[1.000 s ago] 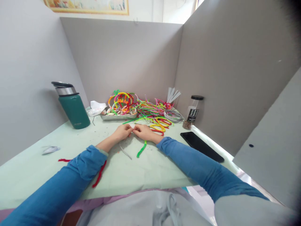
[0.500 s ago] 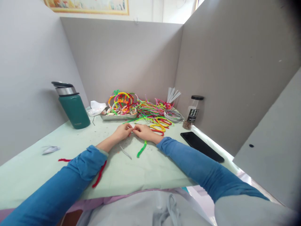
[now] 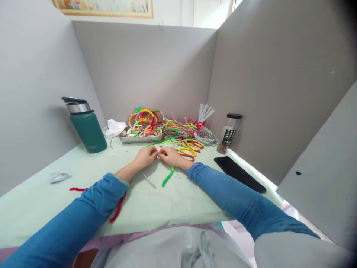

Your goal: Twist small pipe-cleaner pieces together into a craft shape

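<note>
My left hand (image 3: 146, 156) and my right hand (image 3: 171, 157) meet over the table, thumbs and fingertips pinched closely together. A small white piece (image 3: 158, 148) shows between them; its kind is too small to make out, and the fingers cover most of it. Under my right wrist, a green pipe cleaner (image 3: 167, 177) sticks out toward me. Below my left hand lies a short grey wire (image 3: 149, 181). A red pipe cleaner (image 3: 118, 209) passes beneath my left forearm, its other end showing on the far side of the sleeve.
A metal tray (image 3: 141, 139) holds shells and bent pipe-cleaner shapes. Beside it are heaped pipe cleaners (image 3: 178, 128), a wire coil (image 3: 206, 137) and white sticks (image 3: 205, 112). A green bottle (image 3: 88, 130) stands left; a clear bottle (image 3: 227, 136) and black phone (image 3: 239, 174) are right.
Both hands stay almost in place, with only a slight shift of the fingers around the white piece. Nothing else has visibly moved.
</note>
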A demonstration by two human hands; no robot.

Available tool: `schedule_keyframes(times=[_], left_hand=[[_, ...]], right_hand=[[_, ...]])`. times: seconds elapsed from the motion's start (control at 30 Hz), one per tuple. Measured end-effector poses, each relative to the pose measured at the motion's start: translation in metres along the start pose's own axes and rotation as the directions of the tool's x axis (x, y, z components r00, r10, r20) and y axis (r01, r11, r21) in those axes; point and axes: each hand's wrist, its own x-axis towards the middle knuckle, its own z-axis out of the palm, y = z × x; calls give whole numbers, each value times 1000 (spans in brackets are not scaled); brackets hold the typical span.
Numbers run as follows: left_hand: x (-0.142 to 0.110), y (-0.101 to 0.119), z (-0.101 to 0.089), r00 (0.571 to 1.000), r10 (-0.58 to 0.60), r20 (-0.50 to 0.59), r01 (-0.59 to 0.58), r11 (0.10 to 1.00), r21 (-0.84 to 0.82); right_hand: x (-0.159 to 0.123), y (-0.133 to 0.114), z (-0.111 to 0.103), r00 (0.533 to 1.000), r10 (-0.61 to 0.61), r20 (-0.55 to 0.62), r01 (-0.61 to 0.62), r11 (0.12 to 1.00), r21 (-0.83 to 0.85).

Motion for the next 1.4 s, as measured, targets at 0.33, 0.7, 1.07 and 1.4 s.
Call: schedule_keyframes(times=[0.33, 0.7, 1.07, 1.4], left_hand=[[1, -4, 4, 999, 45, -14, -45, 999, 20], [1, -4, 3, 998, 35, -46, -32, 998, 58], [0, 1, -2, 1000, 16, -10, -15, 995, 96], [0, 2, 0, 987, -112, 112, 125, 985, -122]], right_hand=[[3, 3, 2, 999, 39, -36, -38, 999, 22], [2, 0, 0, 998, 38, -44, -36, 999, 39], [0, -1, -2, 999, 39, -35, -36, 997, 73], [-1, -5, -4, 998, 47, -31, -45, 997, 65]])
